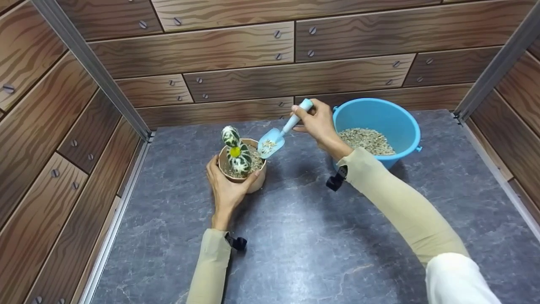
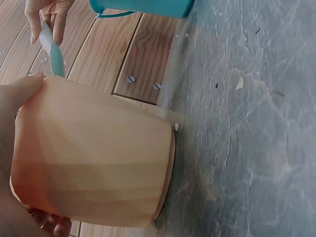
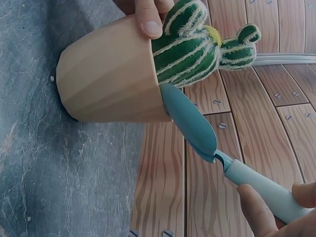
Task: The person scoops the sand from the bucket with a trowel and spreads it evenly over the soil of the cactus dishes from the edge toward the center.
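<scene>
A green cactus with white bristles and a yellow bloom stands in a beige pot with gravel about it. My left hand grips the pot from the near side, thumb at the rim and fingers round the left wall. In my right hand is the handle of a light blue hand trowel, held between thumb and fingers. The blade tilts down with its tip at the pot's right rim, and some gravel lies on it. In the right wrist view the trowel tip touches the rim beside the cactus.
A blue bucket with gravel in it stands right of the pot, behind the right forearm. Wood-patterned panels close in the back and sides of the grey marbled surface. A few stray grains lie near the pot.
</scene>
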Demonstrator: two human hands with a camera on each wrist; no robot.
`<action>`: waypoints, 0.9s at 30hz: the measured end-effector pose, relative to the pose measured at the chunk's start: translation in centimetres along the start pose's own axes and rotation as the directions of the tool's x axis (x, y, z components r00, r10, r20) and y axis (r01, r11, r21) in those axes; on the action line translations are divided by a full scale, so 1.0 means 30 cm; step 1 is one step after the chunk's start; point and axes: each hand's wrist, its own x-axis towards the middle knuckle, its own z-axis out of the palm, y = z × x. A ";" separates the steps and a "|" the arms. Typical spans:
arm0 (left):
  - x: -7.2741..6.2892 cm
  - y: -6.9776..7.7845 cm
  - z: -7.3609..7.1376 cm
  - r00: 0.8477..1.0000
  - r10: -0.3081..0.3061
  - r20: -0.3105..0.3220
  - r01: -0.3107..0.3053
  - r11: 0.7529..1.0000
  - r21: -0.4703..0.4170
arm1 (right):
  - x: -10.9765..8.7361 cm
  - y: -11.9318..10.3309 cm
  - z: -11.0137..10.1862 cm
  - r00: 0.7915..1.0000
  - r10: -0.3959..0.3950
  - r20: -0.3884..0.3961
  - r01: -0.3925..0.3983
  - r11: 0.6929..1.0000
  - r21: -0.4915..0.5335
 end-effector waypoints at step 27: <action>0.024 -0.028 -0.052 0.989 -0.066 0.132 0.071 0.997 -0.033 | -0.008 0.008 0.039 0.997 -0.080 0.020 0.081 0.995 -0.060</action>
